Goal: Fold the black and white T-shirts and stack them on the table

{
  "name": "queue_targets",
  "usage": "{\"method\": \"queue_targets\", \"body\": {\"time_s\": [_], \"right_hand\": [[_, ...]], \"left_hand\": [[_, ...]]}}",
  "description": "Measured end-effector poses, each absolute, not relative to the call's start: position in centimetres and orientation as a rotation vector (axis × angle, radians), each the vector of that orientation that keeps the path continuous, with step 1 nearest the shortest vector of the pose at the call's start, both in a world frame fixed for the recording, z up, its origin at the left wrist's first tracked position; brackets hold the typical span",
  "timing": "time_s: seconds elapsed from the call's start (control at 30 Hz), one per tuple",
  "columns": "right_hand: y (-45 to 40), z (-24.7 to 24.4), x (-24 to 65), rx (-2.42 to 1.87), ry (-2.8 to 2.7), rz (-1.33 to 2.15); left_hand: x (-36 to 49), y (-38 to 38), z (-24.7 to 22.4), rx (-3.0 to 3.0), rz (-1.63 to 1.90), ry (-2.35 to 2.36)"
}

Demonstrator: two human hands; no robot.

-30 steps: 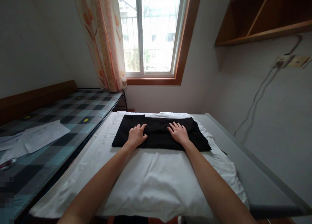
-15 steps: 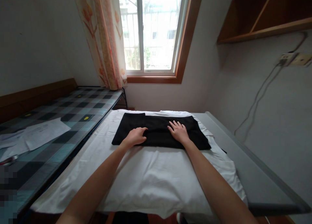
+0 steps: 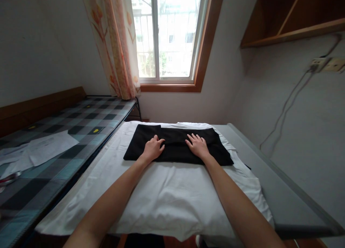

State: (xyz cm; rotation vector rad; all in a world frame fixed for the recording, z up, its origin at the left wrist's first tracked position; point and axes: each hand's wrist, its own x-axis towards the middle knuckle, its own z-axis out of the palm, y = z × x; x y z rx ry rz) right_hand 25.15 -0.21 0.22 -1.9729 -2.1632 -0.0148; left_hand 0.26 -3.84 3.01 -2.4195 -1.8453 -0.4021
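A folded black cloth garment, its exact kind not plain, lies flat on a white sheet spread over a table. On the left part of the garment rests my left hand, fingers bent a little and apart, gripping nothing. My right hand lies flat on the garment's right half with its fingers spread. A doubled-over flap shows at the garment's far left edge.
Left of the table is a bed with a checked mattress, bearing papers. The bare grey tabletop shows on the right. Beyond are a window and curtain. A wooden shelf and cable are at right.
My left hand has shifted slightly right and away from me over the black garment, and its fingers have opened out. My right hand and the garment look unmoved.
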Motion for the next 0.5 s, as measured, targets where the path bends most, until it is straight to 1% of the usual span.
{"method": "queue_targets", "body": {"time_s": [0.1, 0.23, 0.5], "right_hand": [[-0.27, 0.26, 25.16, -1.967, -2.16, -0.015], [-0.32, 0.29, 25.16, -1.97, -2.162, -0.005], [-0.27, 0.22, 25.16, -1.975, -2.163, 0.001]], "left_hand": [[0.34, -3.79, 2.91, -2.414, -0.261, -1.843], [0.41, -3.99, 3.27, -2.382, -0.161, -1.861], [1.19, -4.2, 3.09, -2.341, -0.192, -1.871]]}}
